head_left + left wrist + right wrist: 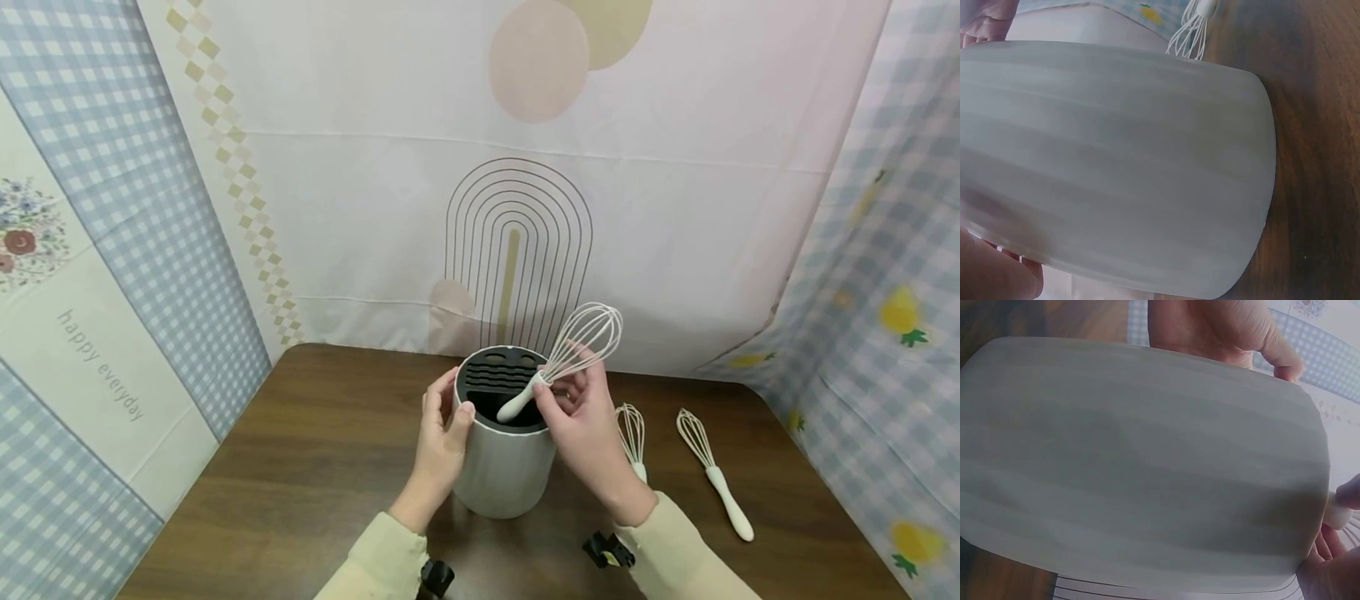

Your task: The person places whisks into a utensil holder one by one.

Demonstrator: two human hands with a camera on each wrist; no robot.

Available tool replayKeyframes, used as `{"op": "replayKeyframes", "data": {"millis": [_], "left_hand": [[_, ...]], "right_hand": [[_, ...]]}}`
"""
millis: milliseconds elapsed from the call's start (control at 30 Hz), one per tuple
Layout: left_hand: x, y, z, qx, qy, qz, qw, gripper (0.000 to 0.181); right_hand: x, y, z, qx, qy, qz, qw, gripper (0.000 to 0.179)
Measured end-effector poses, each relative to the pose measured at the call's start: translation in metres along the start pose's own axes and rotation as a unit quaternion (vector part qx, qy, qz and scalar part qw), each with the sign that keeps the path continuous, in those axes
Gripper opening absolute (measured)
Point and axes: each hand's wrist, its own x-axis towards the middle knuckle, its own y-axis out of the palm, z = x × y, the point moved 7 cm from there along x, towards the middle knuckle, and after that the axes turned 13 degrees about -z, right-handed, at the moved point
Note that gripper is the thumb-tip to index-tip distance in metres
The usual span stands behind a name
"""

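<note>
"What's the right grip (588, 421) holding?"

"A whisk (557, 365), pinched by its neck — handle downward, at the pale holder (501, 475)'s mouth."

"And the left grip (437, 446)?"

"Around the holder's rim. Two more whisks (716, 474) lie on the table (315, 467)."

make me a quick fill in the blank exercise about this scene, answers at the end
1. The person's ____ grip holds a balloon whisk.
2. The end of that whisk pointing down at the opening of the utensil holder is its ____.
3. The colour of the holder's slotted insert is ____.
4. Besides the held one, ____ other whisks lie on the brown table.

Missing words: right; handle; black; two
</note>
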Motion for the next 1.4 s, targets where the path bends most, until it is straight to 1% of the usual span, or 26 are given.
{"op": "replayKeyframes", "data": {"millis": [200,333,500,567,667,733,833,900,967,1067,1200,1300,1400], "left_hand": [[0.001,-0.001,-0.003,0.009,-0.007,0.008,0.9999,0.050],[0.003,-0.002,-0.004,0.018,-0.013,0.013,0.9997,0.049],[0.006,-0.003,-0.001,0.017,-0.025,0.019,0.9994,0.047],[0.006,-0.004,-0.001,0.012,-0.022,0.020,0.9995,0.045],[0.008,-0.005,-0.002,0.007,-0.013,0.019,0.9997,0.044],[0.008,-0.004,-0.003,0.005,-0.009,0.022,0.9997,0.044],[0.008,-0.003,-0.004,0.006,-0.010,0.027,0.9996,0.044],[0.008,-0.002,-0.004,0.010,-0.008,0.030,0.9995,0.044],[0.007,-0.001,-0.004,0.012,-0.004,0.030,0.9995,0.045],[0.006,-0.001,-0.005,0.015,0.002,0.027,0.9995,0.045],[0.004,-0.001,-0.005,0.022,0.002,0.024,0.9995,0.045],[0.004,-0.001,-0.006,0.025,0.005,0.021,0.9995,0.045],[0.004,-0.001,-0.008,0.025,0.013,0.020,0.9994,0.044]], "right_hand": [[-0.001,0.003,0.005,-0.033,0.000,0.014,0.9993,0.061],[0.000,0.005,0.004,-0.050,-0.016,0.029,0.9982,0.062],[0.004,0.006,-0.014,-0.069,-0.037,0.041,0.9961,0.063],[0.005,0.008,-0.022,-0.076,-0.051,0.051,0.9945,0.063],[0.003,0.010,-0.023,-0.095,-0.084,0.067,0.9897,0.064],[0.000,0.012,-0.022,-0.114,-0.108,0.076,0.9846,0.066],[-0.004,0.014,-0.019,-0.144,-0.144,0.084,0.9755,0.071],[-0.006,0.015,-0.018,-0.157,-0.156,0.087,0.9713,0.074],[-0.007,0.016,-0.017,-0.161,-0.162,0.091,0.9695,0.076],[-0.008,0.016,-0.017,-0.162,-0.157,0.096,0.9695,0.078],[-0.010,0.015,-0.016,-0.155,-0.143,0.105,0.9718,0.080],[-0.010,0.013,-0.014,-0.132,-0.143,0.103,0.9754,0.078],[-0.012,0.007,0.008,-0.119,-0.159,0.090,0.9760,0.070]]}}
